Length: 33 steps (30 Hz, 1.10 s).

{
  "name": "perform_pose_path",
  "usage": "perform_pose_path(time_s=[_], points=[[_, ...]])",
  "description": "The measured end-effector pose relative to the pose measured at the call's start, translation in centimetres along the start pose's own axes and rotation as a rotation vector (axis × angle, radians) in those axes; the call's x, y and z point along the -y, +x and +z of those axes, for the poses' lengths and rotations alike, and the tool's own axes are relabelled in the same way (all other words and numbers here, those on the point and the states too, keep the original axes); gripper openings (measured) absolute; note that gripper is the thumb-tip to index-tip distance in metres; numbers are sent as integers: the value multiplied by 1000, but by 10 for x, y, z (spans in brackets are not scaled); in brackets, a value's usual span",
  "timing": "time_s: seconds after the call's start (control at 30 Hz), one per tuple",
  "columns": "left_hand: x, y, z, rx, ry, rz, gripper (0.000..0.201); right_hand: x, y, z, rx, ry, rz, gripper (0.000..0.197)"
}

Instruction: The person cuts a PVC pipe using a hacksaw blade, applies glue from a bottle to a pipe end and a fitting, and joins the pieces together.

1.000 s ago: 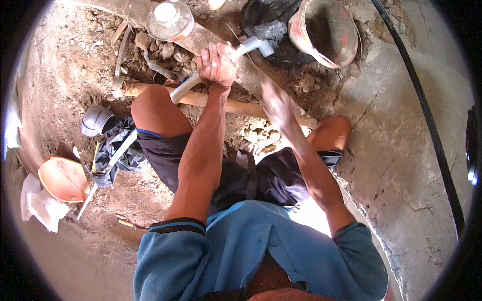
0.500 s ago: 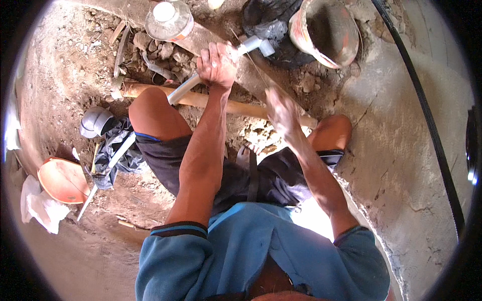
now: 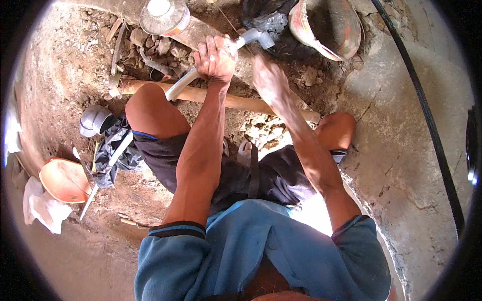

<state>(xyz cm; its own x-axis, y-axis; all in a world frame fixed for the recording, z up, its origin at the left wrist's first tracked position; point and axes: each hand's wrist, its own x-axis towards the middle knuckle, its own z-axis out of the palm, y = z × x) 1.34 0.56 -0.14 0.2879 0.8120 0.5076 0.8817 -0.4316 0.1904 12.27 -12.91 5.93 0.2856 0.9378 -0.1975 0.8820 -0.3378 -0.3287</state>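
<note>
My left hand (image 3: pixel 216 57) is closed round a pale grey plastic pipe (image 3: pixel 183 84), which slants up to the right above my left knee. An elbow fitting (image 3: pixel 264 39) caps the pipe's upper end, just past my fist. My right hand (image 3: pixel 270 83), smeared by motion, is closed on one end of a thin saw blade (image 3: pixel 228 21). The blade crosses the pipe between my left fist and the elbow; its teeth are too small to make out.
A wooden pole (image 3: pixel 246 104) lies across the dirt before my knees. Beyond are a clear container with a white lid (image 3: pixel 164 17), a black plastic bag (image 3: pixel 281 47) and a worn bucket (image 3: pixel 304 30). A grey fitting (image 3: pixel 95 121) lies left; a black hose (image 3: pixel 416 85) runs right.
My right hand has moved up and to the left, pushing the blade farther across the pipe. My left hand keeps its grip, with the pipe shifted slightly upward in view.
</note>
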Motion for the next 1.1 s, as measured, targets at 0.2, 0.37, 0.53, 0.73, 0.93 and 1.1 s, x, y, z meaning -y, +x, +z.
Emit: perform_pose_path(time_s=[0.2,0.37,0.53,0.73,0.93,1.1], points=[[4,-9,-10,131,5,-49,23,-11,-66,-2,-203,58,-121,15],[-1,-3,-3,4,-28,-13,27,-15,-20,7,181,-101,81,36],[3,-1,-1,5,-82,-36,31,0,-28,0,134,9,103,14],[10,7,-4,40,-209,-89,35,7,-39,-17,85,12,100,12],[17,11,-5,58,-284,-39,37,12,-29,-16,78,-26,5,28],[20,19,0,150,-301,-136,30,1,-58,-18,178,12,76,25]])
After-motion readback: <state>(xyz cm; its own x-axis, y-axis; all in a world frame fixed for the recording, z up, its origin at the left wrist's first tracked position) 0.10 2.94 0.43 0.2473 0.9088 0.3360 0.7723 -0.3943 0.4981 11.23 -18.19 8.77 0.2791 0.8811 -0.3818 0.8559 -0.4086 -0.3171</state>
